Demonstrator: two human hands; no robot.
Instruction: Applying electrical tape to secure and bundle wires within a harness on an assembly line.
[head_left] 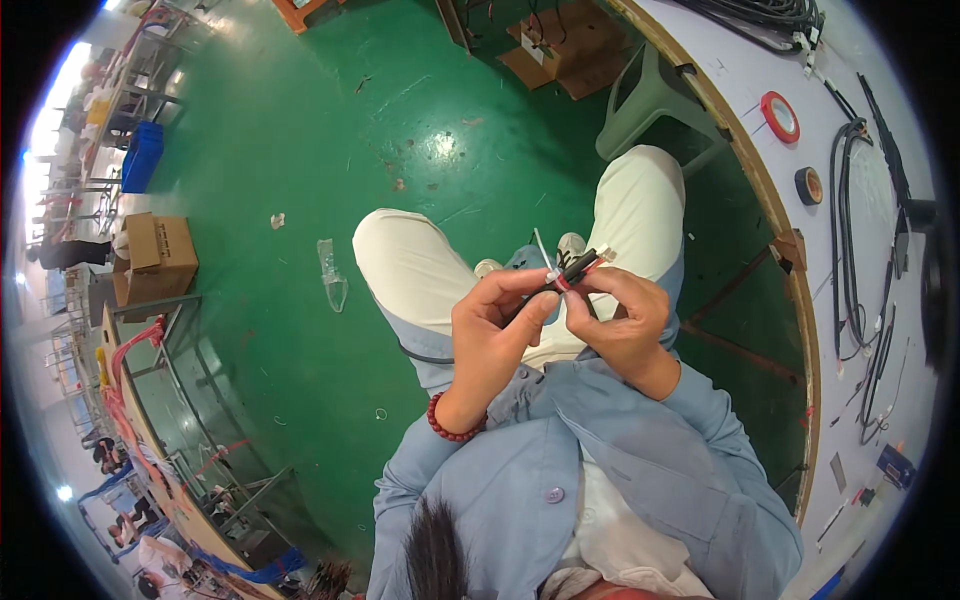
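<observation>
Across the green floor (290,390), which is the largest thing in view, the person sits with knees apart, facing away from the lower edge. Along the right runs the white tabletop (740,72), its curved wooden edge well apart from the right forearm; beyond that edge lie looped black cables (848,235), a red tape roll (769,112) and a black tape roll (803,187). A pale plastic stool (662,103) stands partly under the edge, just past the right knee (640,190).

Above the lap, the left hand (495,332) and the right hand (628,318) face each other, both closed in a fingertip pinch on a short black cable bundle (577,270). The bundle lies directly between them, so neither hand is clearly nearer. Its long axis slants from the left palm up toward the right knee, and the free end points forward and right, past the right fingertips. Open room lies ahead between the knees and out to the left; the right thigh bounds that free end's side.

Smallest are a pale connector (606,254) near the free end, a thin white strip (541,246) standing forward, and a red band (562,284) between the thumbs.
</observation>
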